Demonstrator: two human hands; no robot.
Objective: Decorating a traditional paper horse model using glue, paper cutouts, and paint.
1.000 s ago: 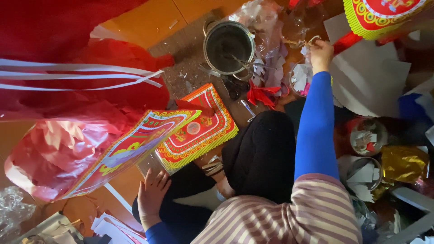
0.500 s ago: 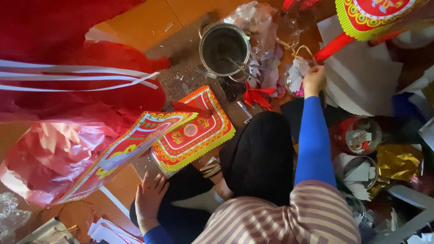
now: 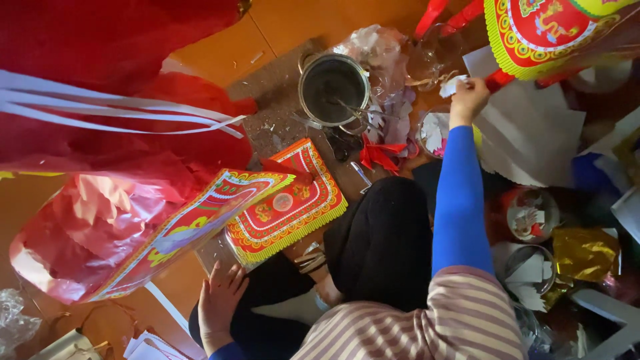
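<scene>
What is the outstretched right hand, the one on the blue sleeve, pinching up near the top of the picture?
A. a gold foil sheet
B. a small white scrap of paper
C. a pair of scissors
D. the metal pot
B: the right hand pinches a small white scrap of paper, while the metal pot stands apart to its left and the gold foil sheet lies untouched lower right.

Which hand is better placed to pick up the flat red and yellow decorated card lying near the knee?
Probably the left hand. It rests low, open, just below the decorated card. The right hand is stretched far forward and pinches a small white paper piece.
</scene>
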